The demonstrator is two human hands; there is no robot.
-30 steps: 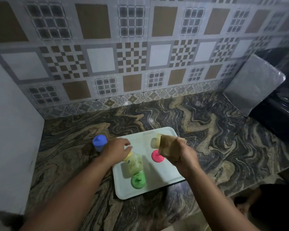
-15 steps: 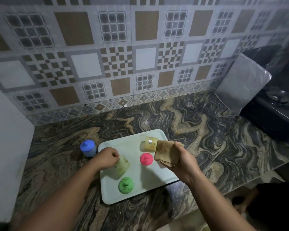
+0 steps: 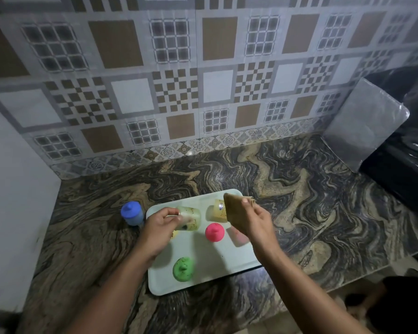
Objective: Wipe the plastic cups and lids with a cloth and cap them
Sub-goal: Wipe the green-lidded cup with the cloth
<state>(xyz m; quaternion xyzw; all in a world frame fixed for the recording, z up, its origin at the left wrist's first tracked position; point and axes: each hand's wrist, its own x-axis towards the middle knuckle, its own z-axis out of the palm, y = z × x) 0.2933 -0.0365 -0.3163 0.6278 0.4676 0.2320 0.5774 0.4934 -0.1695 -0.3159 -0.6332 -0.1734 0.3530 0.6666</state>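
Marbled brown and black stone forms the counter [image 3: 299, 201], and on it lies a pale rectangular tray [image 3: 217, 268] under both hands. From the head camera, the left hand [image 3: 158, 227] has its fingers curled round a clear greenish cup [image 3: 190, 218], held tipped on its side above the far left part of the tray. The right hand [image 3: 256, 220] pinches a folded brown cloth [image 3: 234, 208] between thumb and fingers, raised over the tray's far right corner. Just behind the cloth a yellowish cup [image 3: 217, 209] lies on the tray, partly hidden. A pink lid [image 3: 214, 232] sits near the tray's middle, between the two hands, and a green lid [image 3: 183, 269] rests nearer the front edge, apart from the pink one. A blurred pinkish cup [image 3: 238, 236] shows under the right wrist. Off the tray, just beside its far left corner, a capped cup with a blue lid [image 3: 132, 212] stands upright on the counter. Patterned tiles [image 3: 179, 92] cover the wall behind
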